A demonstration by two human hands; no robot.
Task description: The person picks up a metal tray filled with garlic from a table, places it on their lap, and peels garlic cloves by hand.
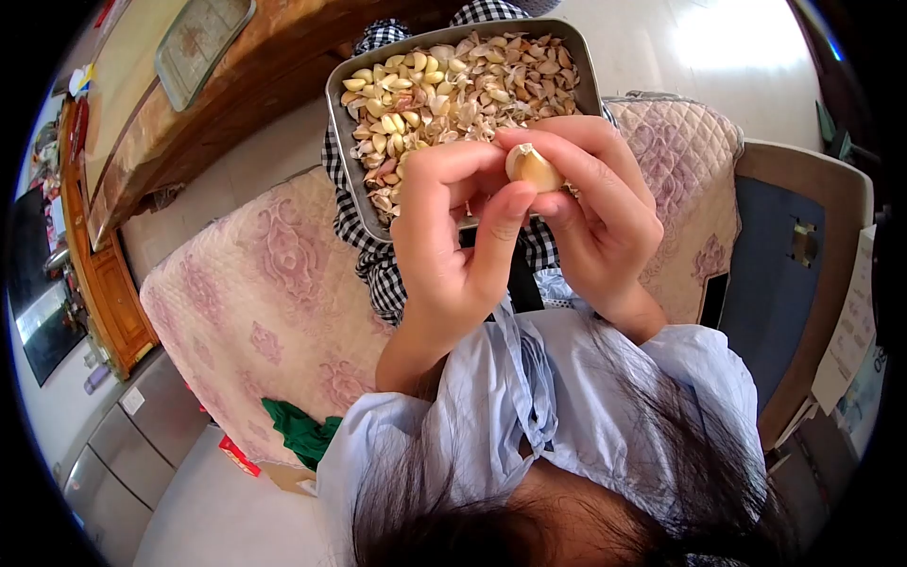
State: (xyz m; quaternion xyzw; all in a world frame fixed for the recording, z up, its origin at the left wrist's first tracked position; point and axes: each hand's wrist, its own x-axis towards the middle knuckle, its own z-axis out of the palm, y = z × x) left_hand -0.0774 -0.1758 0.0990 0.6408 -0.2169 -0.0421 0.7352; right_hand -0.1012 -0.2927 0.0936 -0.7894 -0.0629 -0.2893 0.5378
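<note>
A garlic clove, pale with part of its papery skin on, is held up between the fingertips of both hands. My left hand pinches it from the left with thumb and forefinger. On the other side, my right hand grips it the same way, the remaining fingers curled. Just beyond my hands, a metal tray rests on my lap. Peeled yellowish cloves lie toward its left side, and unpeeled cloves with loose skins fill the right. My hands hide the tray's near right part.
I sit on a quilted, flower-patterned cover. A wooden table with another metal tray on it stands at upper left. To the right is a blue-backed chair. A green cloth lies at the cover's lower edge.
</note>
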